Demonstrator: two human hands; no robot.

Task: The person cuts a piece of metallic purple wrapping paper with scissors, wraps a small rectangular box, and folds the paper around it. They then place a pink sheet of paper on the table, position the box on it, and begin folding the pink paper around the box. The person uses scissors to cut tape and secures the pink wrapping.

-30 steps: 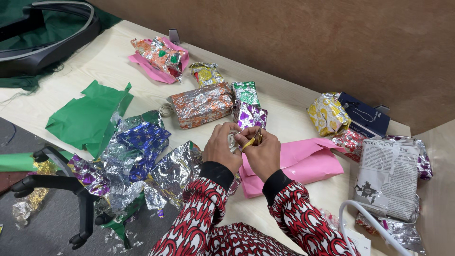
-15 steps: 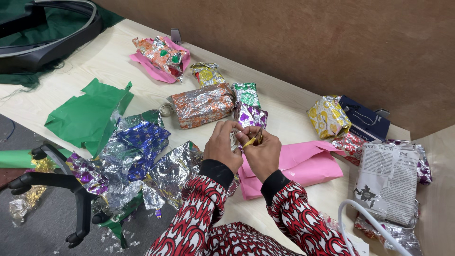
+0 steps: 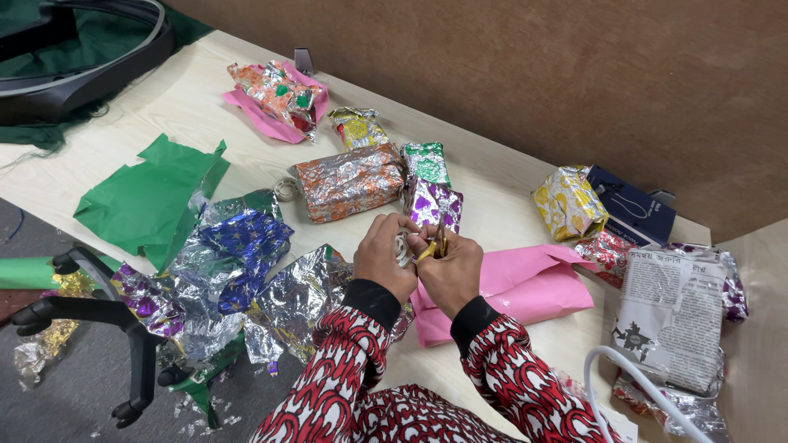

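While both hands are meeting over the near middle of the table [image 3: 509, 197], the head view is showing this:

Left hand: the left hand [image 3: 384, 256] is curling narrowly round a small whitish roll, probably tape [image 3: 402, 248]; its fingers are closing on it.

Right hand: the right hand [image 3: 450, 269] is gripping yellow-handled scissors [image 3: 432, 246], fingers folded tight about the handles, blades pointing away towards the purple parcel [image 3: 432, 203].

Pose: both wrists are bending inward, knuckles touching, red patterned sleeves coming in from the near edge.

Where the work is sitting: roll and scissors are being held just above the table, between the purple parcel and the pink paper [image 3: 525, 287].

Done, as it seems: several parcels are already lying wrapped — an orange parcel [image 3: 349, 182], a green parcel [image 3: 425, 162], a yellow parcel [image 3: 568, 202] towards the right, and a mixed bundle [image 3: 275, 92] towards the far left corner.

Left, as it seems: green paper [image 3: 152, 197] and crumpled foil sheets [image 3: 238, 262] are hanging over the left edge unused; the pink paper is lying flat, unfolded.

Right edge: a newsprint parcel [image 3: 669, 308] is resting beside a dark blue box [image 3: 632, 205].

Cannot tell: whether the scissor blades are cutting anything.
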